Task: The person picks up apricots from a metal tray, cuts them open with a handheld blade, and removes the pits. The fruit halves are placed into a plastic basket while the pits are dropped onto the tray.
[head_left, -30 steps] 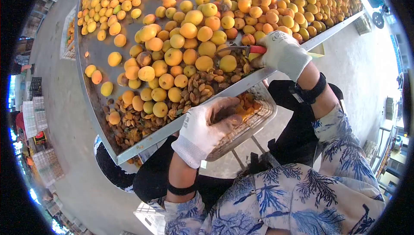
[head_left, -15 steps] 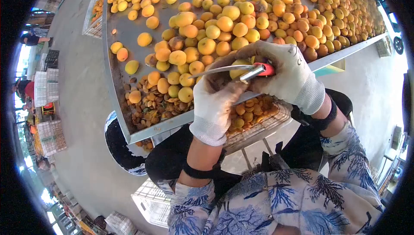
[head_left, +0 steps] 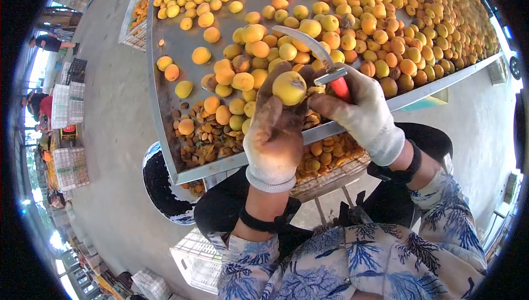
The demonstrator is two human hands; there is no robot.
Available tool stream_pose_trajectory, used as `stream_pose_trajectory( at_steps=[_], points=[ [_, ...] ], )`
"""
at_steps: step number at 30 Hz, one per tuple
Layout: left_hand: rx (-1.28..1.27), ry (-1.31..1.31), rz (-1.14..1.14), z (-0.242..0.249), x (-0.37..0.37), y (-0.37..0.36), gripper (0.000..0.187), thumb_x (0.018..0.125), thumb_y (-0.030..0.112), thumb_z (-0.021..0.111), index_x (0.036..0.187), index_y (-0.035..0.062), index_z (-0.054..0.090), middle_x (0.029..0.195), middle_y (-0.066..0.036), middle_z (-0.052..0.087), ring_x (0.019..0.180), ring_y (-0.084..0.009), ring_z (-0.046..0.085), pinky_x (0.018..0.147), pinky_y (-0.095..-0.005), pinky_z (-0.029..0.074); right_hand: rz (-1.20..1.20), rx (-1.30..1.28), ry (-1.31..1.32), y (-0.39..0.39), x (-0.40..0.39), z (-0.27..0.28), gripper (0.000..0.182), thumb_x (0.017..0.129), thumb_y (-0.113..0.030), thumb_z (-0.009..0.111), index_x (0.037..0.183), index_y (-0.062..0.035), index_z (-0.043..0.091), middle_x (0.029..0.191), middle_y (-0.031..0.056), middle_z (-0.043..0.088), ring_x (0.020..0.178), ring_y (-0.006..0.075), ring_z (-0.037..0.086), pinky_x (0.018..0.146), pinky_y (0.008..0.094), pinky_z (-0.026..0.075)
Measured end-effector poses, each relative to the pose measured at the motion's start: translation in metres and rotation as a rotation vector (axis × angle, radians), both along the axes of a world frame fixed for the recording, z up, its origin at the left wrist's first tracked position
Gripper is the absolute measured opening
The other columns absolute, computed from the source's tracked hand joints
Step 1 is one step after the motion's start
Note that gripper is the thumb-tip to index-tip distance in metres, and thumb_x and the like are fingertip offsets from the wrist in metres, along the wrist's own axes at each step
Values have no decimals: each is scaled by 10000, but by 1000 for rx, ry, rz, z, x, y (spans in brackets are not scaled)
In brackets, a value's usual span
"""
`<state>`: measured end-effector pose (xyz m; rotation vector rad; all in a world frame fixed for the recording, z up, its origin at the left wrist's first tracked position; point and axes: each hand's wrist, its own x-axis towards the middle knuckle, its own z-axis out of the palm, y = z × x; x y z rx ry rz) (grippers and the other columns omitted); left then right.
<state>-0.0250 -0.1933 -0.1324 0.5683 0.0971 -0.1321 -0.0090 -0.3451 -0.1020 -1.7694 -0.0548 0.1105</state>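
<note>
My left hand (head_left: 278,140), in a stained white glove, is closed around a yellow apricot (head_left: 289,88) with a brown mark on its right side. Close beside it, my gloved right hand (head_left: 361,107) grips a curved knife (head_left: 308,41) by its red handle (head_left: 340,88). The blade points up and to the left, apart from the fruit. Both hands are over the near edge of a metal table (head_left: 220,163) heaped with apricots (head_left: 380,30). Pits and fruit scraps (head_left: 201,137) lie in the table's near left corner.
Under the table edge, a crate (head_left: 330,176) holds apricot pieces. A dark-lined bucket (head_left: 165,187) stands at the left, with a white plastic crate (head_left: 195,258) nearer me. Stacked crates (head_left: 69,104) and other people (head_left: 47,42) are at the far left.
The knife has come away from the apricot, its blade swinging upward. My hands have parted slightly, exposing the fruit in my left hand. The view has shifted a little.
</note>
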Motion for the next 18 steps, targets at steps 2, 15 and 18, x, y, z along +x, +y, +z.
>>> stream_pose_trajectory(
  at_steps=[2, 15, 18],
  points=[
    [17, -16, -60, -6, 1, -2, 542, 945, 268, 510, 1399, 4, 376, 1362, -167, 479, 1224, -295, 499, 1053, -456, 364, -32, 39, -82, 3, 2, -12, 302, 791, -152, 752, 1023, -6, 626, 840, 91, 654, 779, 112, 580, 722, 301, 495],
    [-38, -37, -4, 2, 6, 10, 492, 965, 319, 495, 1377, 57, 427, 1292, -156, 549, 1198, -299, 529, 1018, -466, 398, 103, -100, -91, -3, -2, 17, 323, 923, -284, 601, 1021, 23, 581, 715, 146, 597, 685, 195, 610, 641, 348, 482],
    [-55, -71, -28, 3, 6, 14, 504, 986, 374, 437, 1392, 77, 409, 1315, -161, 531, 1211, -313, 515, 1036, -484, 374, 123, -192, -70, -1, -7, 9, 276, 917, -242, 602, 1014, 15, 581, 688, 181, 570, 647, 273, 615, 595, 362, 462]
  ],
)
